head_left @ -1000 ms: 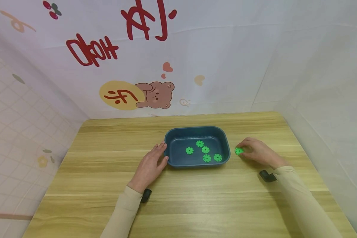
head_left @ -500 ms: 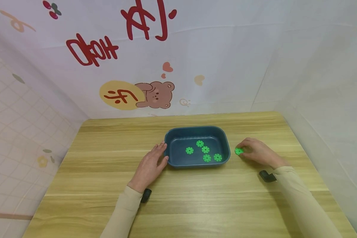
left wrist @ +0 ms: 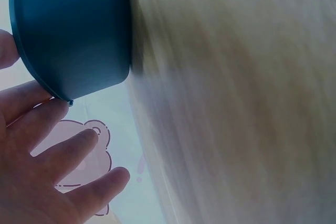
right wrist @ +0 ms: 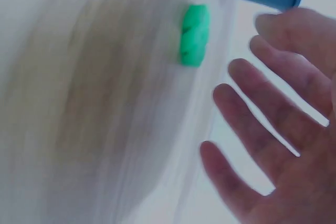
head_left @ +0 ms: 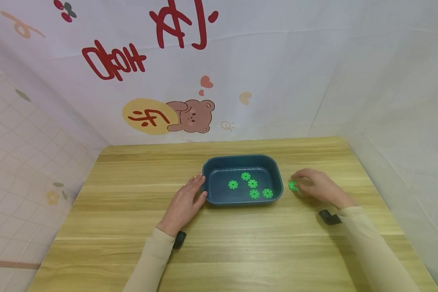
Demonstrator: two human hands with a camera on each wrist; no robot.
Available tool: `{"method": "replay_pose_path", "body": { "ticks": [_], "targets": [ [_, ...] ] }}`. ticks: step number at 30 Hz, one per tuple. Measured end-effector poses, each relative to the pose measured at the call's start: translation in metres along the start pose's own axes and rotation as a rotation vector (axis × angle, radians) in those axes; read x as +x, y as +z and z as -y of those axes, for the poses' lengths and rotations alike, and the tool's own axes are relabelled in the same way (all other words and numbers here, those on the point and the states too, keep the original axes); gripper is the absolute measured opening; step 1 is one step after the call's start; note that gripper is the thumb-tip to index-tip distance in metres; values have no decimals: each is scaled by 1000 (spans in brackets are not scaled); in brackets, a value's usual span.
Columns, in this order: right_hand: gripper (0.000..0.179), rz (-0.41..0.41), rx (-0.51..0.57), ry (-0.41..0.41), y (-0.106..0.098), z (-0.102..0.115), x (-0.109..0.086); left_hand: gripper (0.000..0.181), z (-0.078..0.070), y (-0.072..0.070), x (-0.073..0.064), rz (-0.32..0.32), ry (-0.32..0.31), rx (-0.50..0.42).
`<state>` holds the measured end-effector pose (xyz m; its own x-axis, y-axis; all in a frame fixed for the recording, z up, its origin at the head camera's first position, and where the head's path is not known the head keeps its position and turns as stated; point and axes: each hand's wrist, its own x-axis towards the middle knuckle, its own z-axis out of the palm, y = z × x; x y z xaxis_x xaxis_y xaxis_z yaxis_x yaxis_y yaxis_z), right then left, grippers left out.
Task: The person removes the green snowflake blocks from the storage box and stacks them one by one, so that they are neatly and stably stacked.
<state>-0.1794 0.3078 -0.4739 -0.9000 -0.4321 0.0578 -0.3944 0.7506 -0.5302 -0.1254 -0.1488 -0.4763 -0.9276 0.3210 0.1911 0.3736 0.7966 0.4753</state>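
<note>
A dark blue rectangular tray (head_left: 219, 164) stands on the wooden table, with several green notched plastic discs (head_left: 233, 185) lying flat on its floor. My left hand (head_left: 182, 206) rests against the tray's left end; in the left wrist view its fairly straight fingers (left wrist: 39, 121) touch the rim. To the right of the tray, a small stack of green notched discs (right wrist: 195, 35) sits on the tabletop. My right hand (head_left: 316, 187) hovers just over that stack, its fingers spread and apart from it in the right wrist view. From the head, the hand partly covers the stack.
A pale wood table (head_left: 219, 251) carries everything. Behind it hangs a white cloth (head_left: 284, 81) printed with red characters and a bear (head_left: 195, 117). More white cloth closes off both sides. Black wrist devices show beneath the left (head_left: 179, 240) and right (head_left: 330, 217) sleeves.
My right thumb and fingers, earlier pinching at the green discs beside the tray, have parted and lifted slightly off them. The left hand and tray stay put.
</note>
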Motion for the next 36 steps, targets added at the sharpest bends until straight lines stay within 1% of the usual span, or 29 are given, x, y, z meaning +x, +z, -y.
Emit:
{"method": "replay_pose_path", "body": {
  "ticks": [4, 10, 15, 19, 25, 30, 36],
  "targets": [
    [22, -109, -19, -60, -2, 12, -2, 55, 0, 1, 0, -1, -4, -1],
    [22, -266, -26, -104, -3, 38, 1, 54, -1, 1, 0, -6, -3, 6],
    [24, -338, -16, -151, -5, 63, 2, 54, -1, 1, 1, -5, -8, 4],
    [25, -353, 3, -197, -5, 79, 5, 54, -1, 1, 1, -4, -13, 5],
    [24, -349, 32, -250, 0, 98, 12, 54, -1, 1, 1, -3, -11, 2],
    [25, -321, 71, -289, 8, 112, 20, 54, -1, 1, 1, -3, -9, 0],
    [26, -277, 83, -343, 19, 124, 31, 54, -1, 1, 1, -4, -11, 0]
  ]
}}
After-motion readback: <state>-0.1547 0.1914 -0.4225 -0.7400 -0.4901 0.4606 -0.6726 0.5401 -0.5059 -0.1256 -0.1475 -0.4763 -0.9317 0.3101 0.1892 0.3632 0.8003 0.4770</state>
